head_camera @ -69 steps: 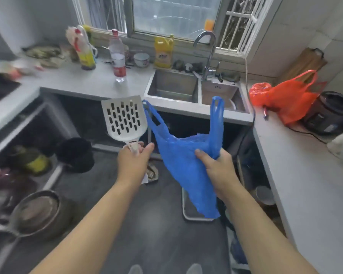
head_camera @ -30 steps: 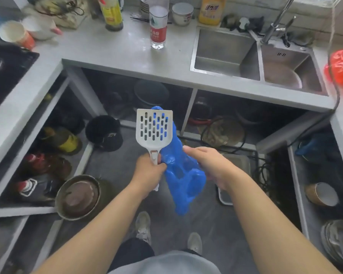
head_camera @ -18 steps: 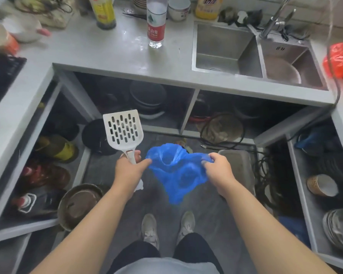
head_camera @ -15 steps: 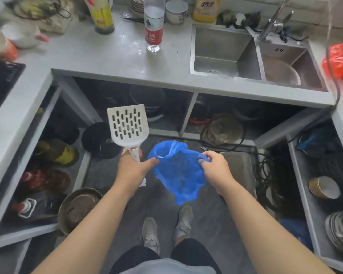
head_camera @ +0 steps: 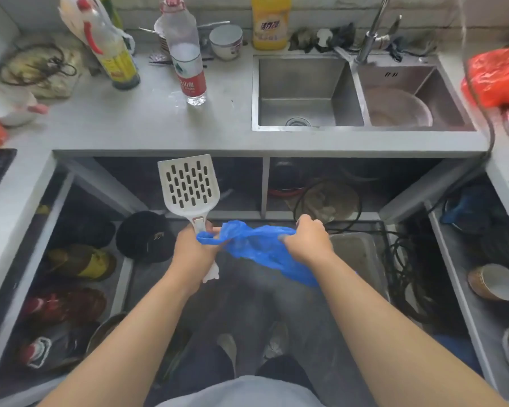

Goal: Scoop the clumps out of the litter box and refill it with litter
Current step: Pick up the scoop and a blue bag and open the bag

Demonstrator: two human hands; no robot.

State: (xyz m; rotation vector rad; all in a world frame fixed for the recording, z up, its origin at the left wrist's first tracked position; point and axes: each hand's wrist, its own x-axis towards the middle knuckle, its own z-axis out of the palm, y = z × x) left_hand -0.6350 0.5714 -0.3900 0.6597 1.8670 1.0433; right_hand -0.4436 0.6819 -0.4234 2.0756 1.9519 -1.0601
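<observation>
We stand on open floor (head_camera: 247,292) before the bench (head_camera: 147,124) front edge. Our left hand (head_camera: 193,248) grips the scoop (head_camera: 188,186) and one bag (head_camera: 259,245) edge; our right hand (head_camera: 307,239) clenches the other.

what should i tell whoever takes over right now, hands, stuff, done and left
Left hand: grips the white scoop by its handle, blade up, and pinches one edge of the blue bag.
Right hand: grips the bag's other edge; the bag is stretched between both hands above the floor.
A grey tray sits on the floor beside the right hand; its contents are unclear.
Done: scoop and bag in hand.
Left: open the bag, scoop the clumps, refill. No litter supply in view.
</observation>
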